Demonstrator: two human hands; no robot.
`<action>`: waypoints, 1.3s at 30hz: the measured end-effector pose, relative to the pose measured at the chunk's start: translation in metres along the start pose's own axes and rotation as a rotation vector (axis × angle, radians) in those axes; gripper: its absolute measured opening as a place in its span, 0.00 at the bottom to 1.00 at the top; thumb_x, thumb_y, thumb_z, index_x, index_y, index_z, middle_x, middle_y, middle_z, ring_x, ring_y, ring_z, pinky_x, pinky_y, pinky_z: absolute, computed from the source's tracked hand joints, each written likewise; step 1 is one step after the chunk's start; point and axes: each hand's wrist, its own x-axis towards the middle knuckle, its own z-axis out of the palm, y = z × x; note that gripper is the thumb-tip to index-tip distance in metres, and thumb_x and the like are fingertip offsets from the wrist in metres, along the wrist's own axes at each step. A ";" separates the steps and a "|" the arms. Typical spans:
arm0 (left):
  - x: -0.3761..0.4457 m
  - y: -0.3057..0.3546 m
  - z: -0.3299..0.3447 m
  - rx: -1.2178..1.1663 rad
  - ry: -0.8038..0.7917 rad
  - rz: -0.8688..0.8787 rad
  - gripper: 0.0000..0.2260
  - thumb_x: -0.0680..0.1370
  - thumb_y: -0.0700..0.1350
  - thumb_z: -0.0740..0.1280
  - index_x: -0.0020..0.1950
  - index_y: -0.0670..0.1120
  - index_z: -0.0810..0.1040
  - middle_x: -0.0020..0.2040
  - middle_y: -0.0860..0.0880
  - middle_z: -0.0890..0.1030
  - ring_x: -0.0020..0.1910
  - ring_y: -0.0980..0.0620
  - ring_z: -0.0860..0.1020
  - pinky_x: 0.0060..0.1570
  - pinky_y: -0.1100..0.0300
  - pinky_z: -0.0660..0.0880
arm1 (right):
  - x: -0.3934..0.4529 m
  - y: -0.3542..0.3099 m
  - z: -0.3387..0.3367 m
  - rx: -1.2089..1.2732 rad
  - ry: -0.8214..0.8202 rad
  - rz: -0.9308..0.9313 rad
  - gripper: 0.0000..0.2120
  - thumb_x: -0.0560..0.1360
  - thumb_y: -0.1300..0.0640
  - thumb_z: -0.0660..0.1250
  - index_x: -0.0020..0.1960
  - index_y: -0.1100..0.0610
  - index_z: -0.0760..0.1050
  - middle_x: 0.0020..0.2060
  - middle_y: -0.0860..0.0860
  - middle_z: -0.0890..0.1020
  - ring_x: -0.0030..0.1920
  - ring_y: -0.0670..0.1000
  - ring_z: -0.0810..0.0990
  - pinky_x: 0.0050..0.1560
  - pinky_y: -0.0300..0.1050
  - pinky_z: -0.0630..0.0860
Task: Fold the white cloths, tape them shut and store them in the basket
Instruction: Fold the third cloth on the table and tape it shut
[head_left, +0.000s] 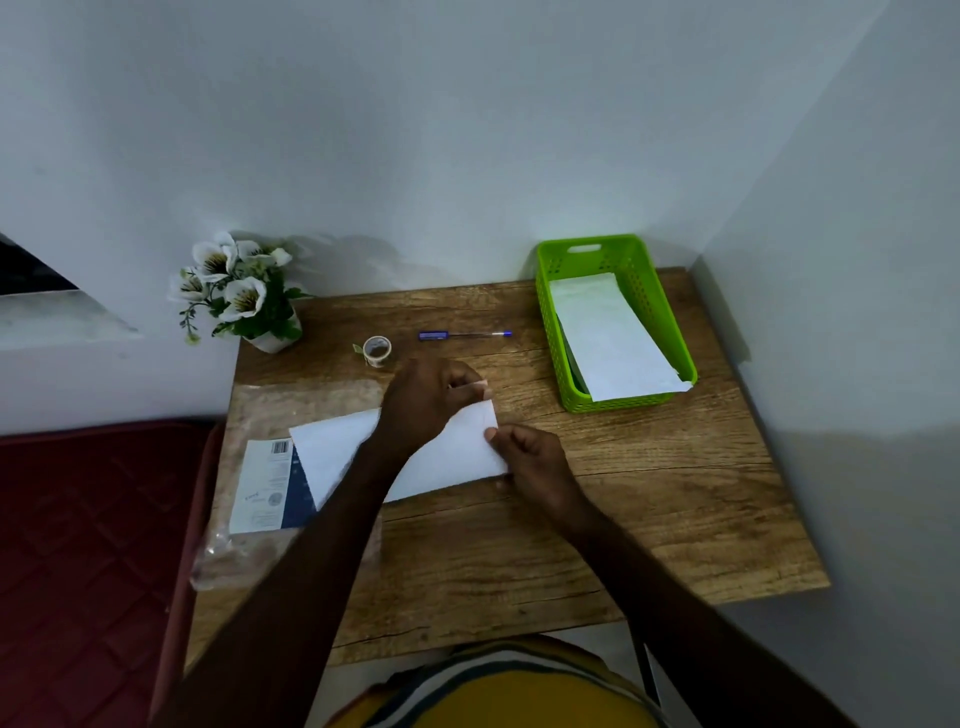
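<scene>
Head view: wooden table (623, 519) seen from above, person seated at its near edge.
Folded cloth: white cloth (447, 457) lies flat at table centre, its left end overlapping a clear plastic packet (270, 488).
Left hand: left hand (431, 400) reaches across the cloth's far right corner, fingertips pinching a small strip of tape (480, 385).
Right hand: right hand (535, 462) pinches the cloth's right edge, pressing it down.
Basket: green basket (550, 312), far right, already holds one stored cloth (613, 343).
Tape roll: tape roll (376, 351) just beyond the hands; pen (465, 335) beside it.
Plant: flower pot (244, 296), far left corner.
Handling: judged light, soft, apt to spring open; hold at the folded right edge, flap kept flat until taped.
</scene>
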 end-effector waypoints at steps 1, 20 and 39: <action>0.001 0.003 -0.003 0.013 0.047 -0.021 0.06 0.78 0.54 0.73 0.47 0.54 0.88 0.43 0.59 0.85 0.42 0.61 0.82 0.43 0.58 0.77 | -0.002 0.000 0.000 0.065 0.017 0.004 0.11 0.81 0.52 0.69 0.50 0.59 0.85 0.42 0.53 0.85 0.36 0.49 0.82 0.30 0.43 0.79; -0.015 -0.026 0.040 -0.197 0.489 -0.545 0.12 0.82 0.53 0.68 0.55 0.47 0.87 0.47 0.52 0.87 0.46 0.52 0.84 0.48 0.58 0.78 | 0.081 -0.005 0.006 -0.289 0.456 -0.035 0.10 0.78 0.53 0.68 0.49 0.57 0.86 0.39 0.52 0.86 0.43 0.53 0.83 0.44 0.45 0.74; -0.021 -0.040 0.044 0.146 0.545 -0.505 0.09 0.77 0.52 0.74 0.47 0.49 0.79 0.42 0.52 0.81 0.39 0.53 0.80 0.40 0.57 0.77 | 0.082 0.019 0.006 -0.837 0.449 -0.357 0.09 0.78 0.53 0.69 0.55 0.53 0.85 0.53 0.53 0.81 0.54 0.56 0.79 0.47 0.48 0.76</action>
